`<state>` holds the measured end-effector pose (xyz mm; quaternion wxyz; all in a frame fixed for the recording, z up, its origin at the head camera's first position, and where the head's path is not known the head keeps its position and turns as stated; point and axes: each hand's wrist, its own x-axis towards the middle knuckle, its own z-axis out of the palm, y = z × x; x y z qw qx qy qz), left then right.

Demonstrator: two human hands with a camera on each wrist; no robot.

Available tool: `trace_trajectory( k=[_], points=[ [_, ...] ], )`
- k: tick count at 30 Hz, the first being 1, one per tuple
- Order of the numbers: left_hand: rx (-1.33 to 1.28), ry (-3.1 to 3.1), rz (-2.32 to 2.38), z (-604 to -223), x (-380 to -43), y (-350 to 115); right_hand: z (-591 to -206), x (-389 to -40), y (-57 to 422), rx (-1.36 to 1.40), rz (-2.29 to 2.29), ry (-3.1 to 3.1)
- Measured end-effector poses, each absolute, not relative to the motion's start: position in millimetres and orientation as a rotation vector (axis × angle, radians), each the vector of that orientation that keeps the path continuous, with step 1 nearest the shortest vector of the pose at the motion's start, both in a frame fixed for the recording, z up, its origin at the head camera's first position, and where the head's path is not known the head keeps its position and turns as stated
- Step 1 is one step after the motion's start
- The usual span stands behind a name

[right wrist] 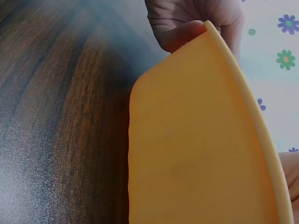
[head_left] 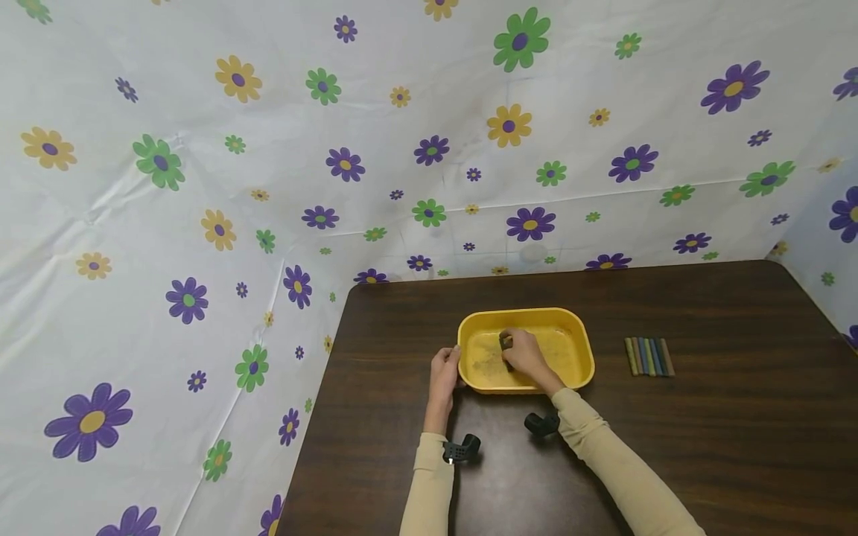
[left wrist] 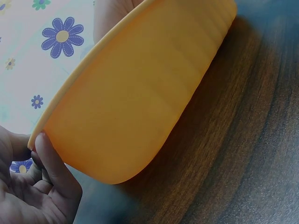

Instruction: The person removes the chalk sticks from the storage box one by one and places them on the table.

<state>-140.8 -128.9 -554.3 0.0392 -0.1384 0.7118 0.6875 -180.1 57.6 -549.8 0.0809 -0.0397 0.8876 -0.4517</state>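
Observation:
A yellow plastic tub (head_left: 563, 341) rests on the dark wooden table, with grey smudges on its inner floor. My left hand (head_left: 444, 376) grips its left rim. In the left wrist view, the thumb (left wrist: 56, 163) lies against the outer wall near the corner. Inside the tub, my right hand (head_left: 526, 356) pinches a dark, narrow block (head_left: 508, 365) low over the floor; its exact kind I cannot tell. The right wrist view has mostly the tub's outer wall (right wrist: 187, 135), which hides the block and most of the right hand (right wrist: 290, 179).
To the right of the tub lies a row of several coloured sticks (head_left: 649, 356), side by side. The wooden table (head_left: 744, 424) extends beyond them. A white flower-patterned sheet (head_left: 429, 134) hangs behind the table and along its left side.

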Motion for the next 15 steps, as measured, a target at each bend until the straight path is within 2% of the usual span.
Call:
trace_trajectory(
  k=[7, 15],
  points=[
    [-0.427, 2.18, 2.111, -555.1, -141.0, -128.3, -548.5, -181.5, 62.6, -0.082, -1.472, 2.526],
    [-0.436, 2.187, 2.115, -557.8, -142.6, -129.6, -526.2, -181.3, 86.9, 0.038, -1.681, 2.295]
  ],
)
